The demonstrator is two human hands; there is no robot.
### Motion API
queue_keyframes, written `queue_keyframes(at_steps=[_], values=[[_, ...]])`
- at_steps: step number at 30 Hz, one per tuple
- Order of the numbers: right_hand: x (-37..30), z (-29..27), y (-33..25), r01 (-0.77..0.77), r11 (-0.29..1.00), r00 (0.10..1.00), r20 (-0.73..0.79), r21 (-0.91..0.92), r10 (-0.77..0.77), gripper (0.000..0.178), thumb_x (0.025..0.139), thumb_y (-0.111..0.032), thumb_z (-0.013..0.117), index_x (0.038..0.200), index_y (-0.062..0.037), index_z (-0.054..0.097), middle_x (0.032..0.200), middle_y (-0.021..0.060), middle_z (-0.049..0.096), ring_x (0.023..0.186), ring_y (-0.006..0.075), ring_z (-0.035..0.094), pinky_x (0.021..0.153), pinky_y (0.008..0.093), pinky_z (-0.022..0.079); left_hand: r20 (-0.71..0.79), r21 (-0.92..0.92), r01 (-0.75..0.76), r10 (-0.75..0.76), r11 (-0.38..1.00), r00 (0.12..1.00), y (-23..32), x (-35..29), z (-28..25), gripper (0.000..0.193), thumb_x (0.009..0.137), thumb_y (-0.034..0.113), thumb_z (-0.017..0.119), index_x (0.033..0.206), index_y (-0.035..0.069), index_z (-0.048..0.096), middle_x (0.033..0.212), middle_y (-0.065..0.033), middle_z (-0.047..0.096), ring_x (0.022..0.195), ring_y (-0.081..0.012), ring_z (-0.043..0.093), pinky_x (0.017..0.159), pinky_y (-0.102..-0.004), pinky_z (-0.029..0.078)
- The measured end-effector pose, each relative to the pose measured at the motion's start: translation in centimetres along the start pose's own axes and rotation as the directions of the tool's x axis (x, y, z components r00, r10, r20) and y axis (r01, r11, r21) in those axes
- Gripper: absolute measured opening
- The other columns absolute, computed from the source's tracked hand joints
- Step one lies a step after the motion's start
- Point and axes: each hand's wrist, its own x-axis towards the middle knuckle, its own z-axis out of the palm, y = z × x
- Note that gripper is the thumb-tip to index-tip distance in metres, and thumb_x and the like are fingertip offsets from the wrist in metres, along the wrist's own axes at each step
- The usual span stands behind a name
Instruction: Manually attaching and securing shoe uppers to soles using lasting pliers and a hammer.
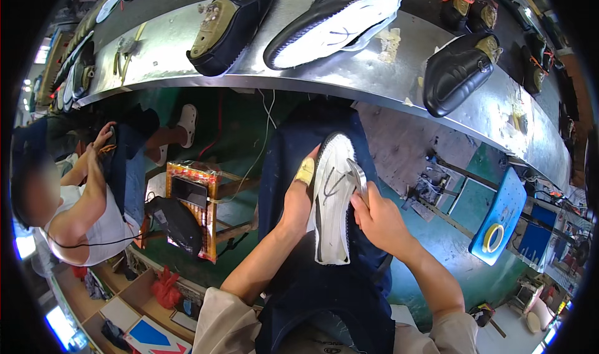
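Over my lap, my left hand [297,204] is closed on the left side of an upturned shoe [329,223], whose whitish underside faces up with dark marks in its middle. A yellow wrap [305,170] covers my left thumb. In my right hand [382,220] is a shiny metal hand tool [357,178] with a curved head, which lies over the right edge of the shoe's underside. Fingers hide most of the tool, so its exact kind cannot be made out. A dark blue apron [284,148] spreads beneath the shoe.
Ahead runs a metal-edged bench [162,60] carrying black shoes [458,73] and another upturned shoe [337,29]. At left a person [93,198] sits near a bead-covered stool [209,232] with a phone and black bag. A blue stool [499,213] bearing a tape roll [493,238] stands right.
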Motion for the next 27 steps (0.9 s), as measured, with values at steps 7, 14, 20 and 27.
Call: queue_keyframes(at_steps=[7,14,20,27], values=[[-1.5,-5.0,0.5,-0.234,0.962,0.855,0.501,0.144,0.133,0.039,0.11,-0.036,0.049,0.119,0.0005,0.059,0.104,0.0127,0.075,0.084,0.0189,0.073,0.068,0.0332,0.055,0.019,0.013,0.004,-0.004,1.0,1.0,-1.5,-1.1,-0.3,0.055,0.114,0.034,0.033,0.161,0.005,0.03,0.156,-0.0163,0.048,0.14,-0.0268,0.052,0.118,-0.0407,0.041],[0.5,-2.6,-2.6,0.139,0.97,0.896,0.442,-0.199,-0.038,0.032,0.107,-0.033,0.056,0.11,-0.0013,0.057,0.076,0.0168,0.067,0.07,0.0327,0.069,0.062,0.0446,0.05,0.093,0.326,-0.125,0.1,0.937,0.991,-2.1,-0.5,-1.7,0.058,0.114,0.039,0.032,0.162,0.006,0.029,0.159,-0.0138,0.044,0.143,-0.0237,0.047,0.121,-0.0382,0.036],[-1.6,-2.7,-1.2,0.311,0.902,0.923,0.32,-0.298,-0.212,0.027,0.106,-0.028,0.055,0.105,-0.001,0.054,0.082,0.0222,0.068,0.077,0.0463,0.067,0.066,0.0542,0.05,0.122,0.285,-0.132,0.101,0.949,0.987,-1.7,-1.6,-1.4,0.051,0.113,0.014,0.031,0.163,0.005,0.028,0.162,-0.0131,0.04,0.147,-0.0219,0.041,0.123,-0.0352,0.029],[-1.1,-4.8,-5.3,0.618,0.502,0.785,0.518,-0.606,-0.341,0.02,0.099,-0.016,0.062,0.096,0.0031,0.056,0.066,0.0186,0.067,0.062,0.0335,0.071,0.054,0.0432,0.055,0.251,0.434,-0.261,0.163,0.862,0.954,-2.4,-3.2,-1.0,0.059,0.115,0.029,0.034,0.167,0.007,0.015,0.169,-0.013,0.026,0.153,-0.0239,0.031,0.126,-0.0373,0.023]])
